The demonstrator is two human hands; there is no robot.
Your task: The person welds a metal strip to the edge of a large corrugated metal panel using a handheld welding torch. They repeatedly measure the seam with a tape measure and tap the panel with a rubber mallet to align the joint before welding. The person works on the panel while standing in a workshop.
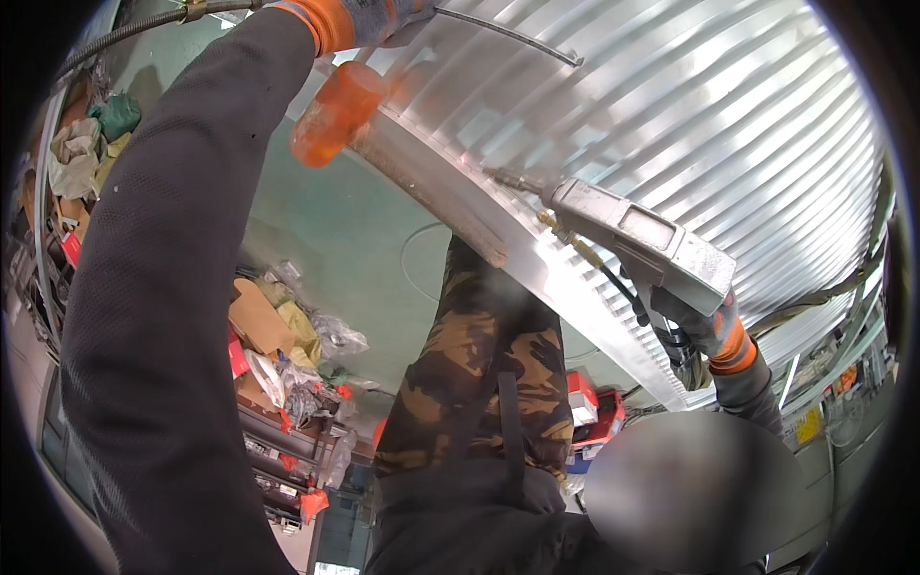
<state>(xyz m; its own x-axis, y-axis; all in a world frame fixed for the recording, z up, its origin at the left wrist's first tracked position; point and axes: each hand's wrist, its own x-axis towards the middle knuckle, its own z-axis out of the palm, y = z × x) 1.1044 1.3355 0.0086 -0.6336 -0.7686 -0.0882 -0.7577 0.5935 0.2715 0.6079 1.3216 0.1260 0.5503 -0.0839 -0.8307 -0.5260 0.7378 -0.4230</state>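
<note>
My right hand (707,326), in a grey glove with an orange cuff, is closed round the grip of a silver gun-shaped power tool (652,235). A brass fitting and dark hose hang from the tool. Its narrow nose meets, or almost meets, the flanged edge of a shiny ribbed metal panel (757,125). My left hand (379,19) is beside the panel at the top edge, which cuts off its fingers. Below it is an orange-headed mallet (340,113), its brownish handle running along the panel's flange. A thin metal rod (513,36) extends rightward near the left hand.
A braided hose (134,34) crosses the upper left. Cardboard, plastic bags and packaging (287,335) are piled on the left above a shelf unit (287,470). My camouflage trousers (470,374) show below the panel. A red case (599,417) is beyond them. A blurred patch covers the lower right.
</note>
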